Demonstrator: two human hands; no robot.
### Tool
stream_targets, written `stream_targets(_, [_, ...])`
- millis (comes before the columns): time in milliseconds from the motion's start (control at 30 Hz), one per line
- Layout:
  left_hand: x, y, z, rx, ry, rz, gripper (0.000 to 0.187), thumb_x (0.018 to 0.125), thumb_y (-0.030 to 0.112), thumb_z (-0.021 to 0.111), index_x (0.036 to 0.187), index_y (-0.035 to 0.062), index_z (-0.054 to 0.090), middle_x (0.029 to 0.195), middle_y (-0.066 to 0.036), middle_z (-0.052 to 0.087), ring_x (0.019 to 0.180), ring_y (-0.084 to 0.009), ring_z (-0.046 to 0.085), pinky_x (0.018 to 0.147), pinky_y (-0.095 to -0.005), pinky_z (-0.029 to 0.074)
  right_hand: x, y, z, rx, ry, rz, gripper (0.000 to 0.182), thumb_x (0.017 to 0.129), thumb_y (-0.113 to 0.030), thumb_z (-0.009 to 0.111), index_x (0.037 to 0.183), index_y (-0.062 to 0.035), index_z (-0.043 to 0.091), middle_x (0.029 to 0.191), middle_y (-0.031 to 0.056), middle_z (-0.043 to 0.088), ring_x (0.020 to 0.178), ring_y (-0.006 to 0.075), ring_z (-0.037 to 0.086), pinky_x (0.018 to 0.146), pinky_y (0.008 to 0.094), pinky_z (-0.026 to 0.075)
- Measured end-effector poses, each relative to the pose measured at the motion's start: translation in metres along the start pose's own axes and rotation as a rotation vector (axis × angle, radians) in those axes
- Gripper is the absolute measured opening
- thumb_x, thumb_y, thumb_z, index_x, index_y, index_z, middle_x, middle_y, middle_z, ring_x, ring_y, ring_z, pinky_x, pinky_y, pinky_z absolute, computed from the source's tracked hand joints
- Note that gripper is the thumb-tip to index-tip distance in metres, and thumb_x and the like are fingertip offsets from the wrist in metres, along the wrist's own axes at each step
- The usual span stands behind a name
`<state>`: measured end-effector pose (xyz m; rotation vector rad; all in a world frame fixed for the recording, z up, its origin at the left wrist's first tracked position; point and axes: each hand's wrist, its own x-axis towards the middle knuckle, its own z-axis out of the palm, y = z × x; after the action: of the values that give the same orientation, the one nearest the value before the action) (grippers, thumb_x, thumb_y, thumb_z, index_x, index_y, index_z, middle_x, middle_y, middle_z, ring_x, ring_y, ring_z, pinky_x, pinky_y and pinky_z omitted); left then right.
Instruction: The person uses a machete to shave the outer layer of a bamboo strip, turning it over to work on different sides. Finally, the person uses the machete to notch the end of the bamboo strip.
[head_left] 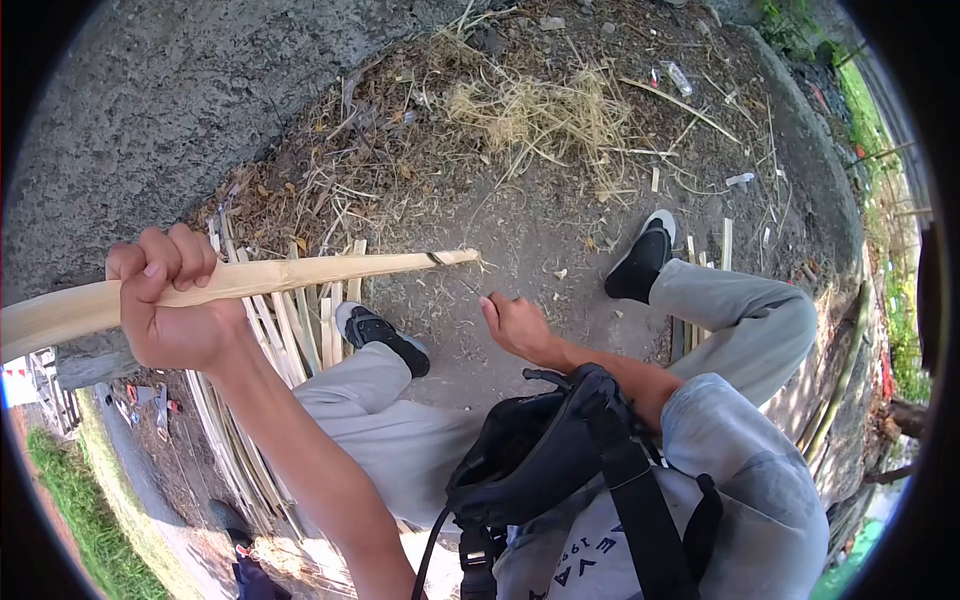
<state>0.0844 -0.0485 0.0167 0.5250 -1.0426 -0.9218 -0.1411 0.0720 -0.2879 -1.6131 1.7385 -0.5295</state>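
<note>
My left hand (175, 295) is wrapped round a long pale strip of split wood or bamboo (330, 268), which runs from the left edge to the middle of the view. A dark mark or band shows near its narrow, frayed tip. Below and right of that tip is my right hand (520, 327), its fingers closed round something thin, perhaps a blade, too small to make out. That thin thing points up-left toward the strip's tip. My right hand does not touch the strip.
Cut strips (310, 330) lie in a pile by the left shoe (385, 335); more lie near the right shoe (643, 258). Shavings (540, 110) cover the ground ahead, with a plastic bottle (679, 79) beyond. A black bag (540, 450) hangs at the chest. Another person's foot shows at lower left.
</note>
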Motion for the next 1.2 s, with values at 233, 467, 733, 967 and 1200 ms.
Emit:
stream_targets(233, [-0.001,0.0,0.006,0.022,0.007,0.009,0.023,0.066,0.004,0.047,0.066,0.0136,0.026,0.055,-0.001,0.025,0.048,-0.0111,0.022,0.046,-0.026,0.019,0.006,0.08,0.037,-0.125,-0.057,0.169,0.041,0.097,-0.037,0.042,0.087,-0.0014,0.06,0.073,0.0295,0.062,0.068,0.0489,0.061,0.068,0.0568,0.05])
stream_targets(467, [-0.001,-0.001,0.005,0.012,0.019,-0.01,0.022,0.067,0.003,0.047,0.067,0.0131,0.027,0.055,-0.001,0.026,0.048,-0.0112,0.023,0.046,-0.0255,0.02,-0.003,0.034,0.017,-0.111,-0.068,0.14,0.046,0.097,-0.039,0.039,0.093,-0.0001,0.063,0.075,0.0294,0.063,0.075,0.0487,0.063,0.07,0.0566,0.05])
stream_targets(733, [0.0,-0.002,0.007,0.015,0.078,0.028,0.022,0.067,0.003,0.046,0.066,0.0131,0.027,0.055,-0.002,0.026,0.048,-0.0112,0.022,0.045,-0.0252,0.018,0.001,0.05,0.015,-0.062,-0.044,0.274,0.046,0.097,-0.038,0.039,0.089,0.0005,0.063,0.077,0.0298,0.063,0.075,0.0475,0.063,0.071,0.056,0.05])
stream_targets(967, [0.004,0.0,-0.001,0.047,0.037,0.022,0.023,0.068,0.004,0.046,0.066,0.014,0.026,0.055,-0.001,0.026,0.047,-0.011,0.022,0.045,-0.0259,0.019,0.011,0.063,0.034,-0.06,-0.048,0.224,0.047,0.096,-0.038,0.041,0.084,0.0017,0.064,0.075,0.0292,0.063,0.074,0.0481,0.063,0.07,0.0555,0.051])
stream_targets(1200, [0.0,0.001,0.0,0.051,0.048,0.028,0.023,0.067,0.004,0.046,0.066,0.0144,0.025,0.055,-0.001,0.025,0.047,-0.0112,0.023,0.045,-0.0259,0.02,0.008,0.021,0.002,-0.11,-0.083,0.151,0.048,0.097,-0.038,0.039,0.09,0.0017,0.065,0.077,0.0294,0.064,0.075,0.0476,0.063,0.072,0.0559,0.051])
